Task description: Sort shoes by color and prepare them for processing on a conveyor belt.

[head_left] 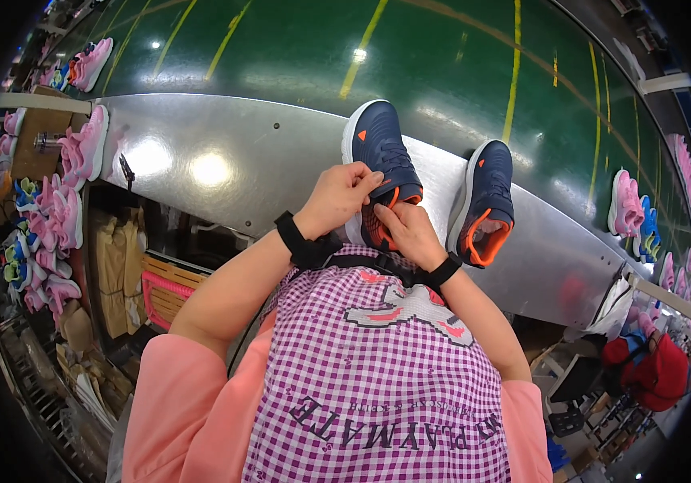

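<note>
A navy sneaker with a white sole and orange lining lies on the metal ledge in front of me, its toe pointing away. My left hand has its thumb and fingers pinched at the strap side of this shoe. At the shoe's opening, my right hand grips the collar, its fingers partly hidden inside. Just to the right rests the matching navy sneaker, untouched, with pale stuffing visible in its orange-lined opening.
Beyond the metal ledge runs a green conveyor belt with yellow lines. Pink shoes crowd racks at the left. More pink sneakers and a blue one sit on the belt's right. A red bag is at the lower right.
</note>
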Demonstrator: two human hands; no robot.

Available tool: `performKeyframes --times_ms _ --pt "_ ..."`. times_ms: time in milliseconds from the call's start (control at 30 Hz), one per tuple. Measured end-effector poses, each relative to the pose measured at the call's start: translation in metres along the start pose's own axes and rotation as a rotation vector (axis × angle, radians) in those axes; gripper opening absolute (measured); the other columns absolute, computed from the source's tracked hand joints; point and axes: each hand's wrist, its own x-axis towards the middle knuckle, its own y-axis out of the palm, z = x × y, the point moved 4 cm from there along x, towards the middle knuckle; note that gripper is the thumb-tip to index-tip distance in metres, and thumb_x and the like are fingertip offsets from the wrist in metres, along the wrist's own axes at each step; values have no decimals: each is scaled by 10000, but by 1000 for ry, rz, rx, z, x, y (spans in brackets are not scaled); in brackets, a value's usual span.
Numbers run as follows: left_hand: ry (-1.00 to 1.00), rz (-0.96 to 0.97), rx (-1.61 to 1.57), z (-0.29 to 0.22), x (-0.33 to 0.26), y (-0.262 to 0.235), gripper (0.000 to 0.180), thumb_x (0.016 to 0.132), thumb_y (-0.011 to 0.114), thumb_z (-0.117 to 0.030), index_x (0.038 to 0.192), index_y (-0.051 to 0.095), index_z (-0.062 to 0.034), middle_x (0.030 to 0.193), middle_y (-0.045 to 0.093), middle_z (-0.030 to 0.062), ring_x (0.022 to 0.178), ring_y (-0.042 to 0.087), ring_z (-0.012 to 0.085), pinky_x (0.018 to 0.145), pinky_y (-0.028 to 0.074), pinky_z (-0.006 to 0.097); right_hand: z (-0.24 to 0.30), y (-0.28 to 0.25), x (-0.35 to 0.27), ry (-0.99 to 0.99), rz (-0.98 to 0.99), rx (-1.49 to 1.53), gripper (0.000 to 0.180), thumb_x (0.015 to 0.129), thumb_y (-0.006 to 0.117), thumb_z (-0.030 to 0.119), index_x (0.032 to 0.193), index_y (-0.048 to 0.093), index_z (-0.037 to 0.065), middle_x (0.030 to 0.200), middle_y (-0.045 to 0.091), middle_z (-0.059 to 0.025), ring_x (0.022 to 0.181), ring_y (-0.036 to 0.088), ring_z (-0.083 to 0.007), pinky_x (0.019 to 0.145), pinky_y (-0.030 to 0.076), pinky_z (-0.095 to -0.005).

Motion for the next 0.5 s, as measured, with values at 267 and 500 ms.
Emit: performKeyframes --times_ms 267,500 --pt "119 -297 207 5 -8 8 340 883 629 -330 787 562 -11 569 507 23 519 454 90 506 393 273 0 1 3 8 29 -41 407 923 522 313 749 586 -50 633 571 -214 589 577 -342 579 442 -404" --pt "57 -228 243 10 2 3 336 871 654 -332 758 535 -39 583 495 5 541 428 83 509 380 262 -8 -2 6 -62 14 -13 426 927 527 330 735 576 -47 627 562 -203 566 552 -318 560 431 -390"
